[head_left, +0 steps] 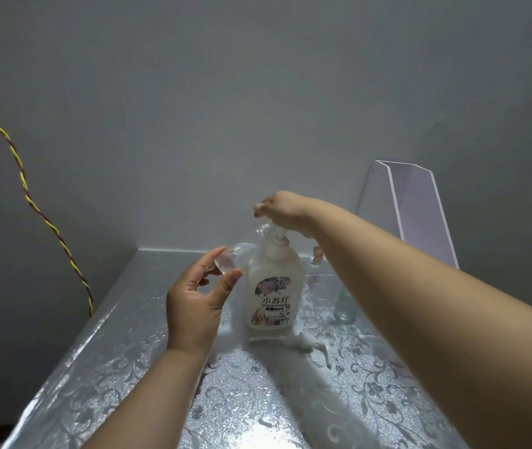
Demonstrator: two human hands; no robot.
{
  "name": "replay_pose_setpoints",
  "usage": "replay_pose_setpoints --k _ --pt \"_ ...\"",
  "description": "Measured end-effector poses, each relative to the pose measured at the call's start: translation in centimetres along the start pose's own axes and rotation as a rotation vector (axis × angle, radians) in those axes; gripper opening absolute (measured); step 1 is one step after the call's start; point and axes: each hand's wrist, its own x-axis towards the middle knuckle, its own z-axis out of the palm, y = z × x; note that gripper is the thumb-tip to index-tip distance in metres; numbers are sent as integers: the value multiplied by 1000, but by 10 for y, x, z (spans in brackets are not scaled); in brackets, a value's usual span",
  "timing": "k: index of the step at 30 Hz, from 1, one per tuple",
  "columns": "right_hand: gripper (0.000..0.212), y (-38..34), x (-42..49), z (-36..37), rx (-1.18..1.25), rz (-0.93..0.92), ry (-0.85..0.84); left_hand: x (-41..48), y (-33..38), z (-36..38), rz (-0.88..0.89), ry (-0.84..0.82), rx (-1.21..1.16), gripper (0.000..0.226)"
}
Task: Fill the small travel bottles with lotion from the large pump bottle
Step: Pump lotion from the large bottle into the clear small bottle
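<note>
Right hand (285,210) curled atop pump bottle (272,296), left hand (193,303) pinching travel bottle (225,262) at nine o'clock; misaligned, risks lotion on bench (112,367).

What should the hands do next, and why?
Probably lift the small clear bottle, pinched in the left hand, up under the spout of the pump bottle: the right hand grips the pump top, yet that bottle sits lower, to its left.

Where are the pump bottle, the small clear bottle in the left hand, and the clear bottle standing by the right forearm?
pump bottle (272,298): head view, front label.
small clear bottle (225,262): head view, its round near end.
standing clear bottle (344,308): head view, lower body.
</note>
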Motion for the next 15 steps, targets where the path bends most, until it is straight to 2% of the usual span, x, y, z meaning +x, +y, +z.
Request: replay_pose_setpoints --k 6,10,15 --pt "39 -2 0 4 -14 24 6 0 -1 0 0 -2 -11 49" --pt "37 3 4 12 11 63 16 -2 1 -1 -18 -3 -1 34" --pt "38 4 4 14 31 69 13 -1 0 -1 -25 -9 -6 34"
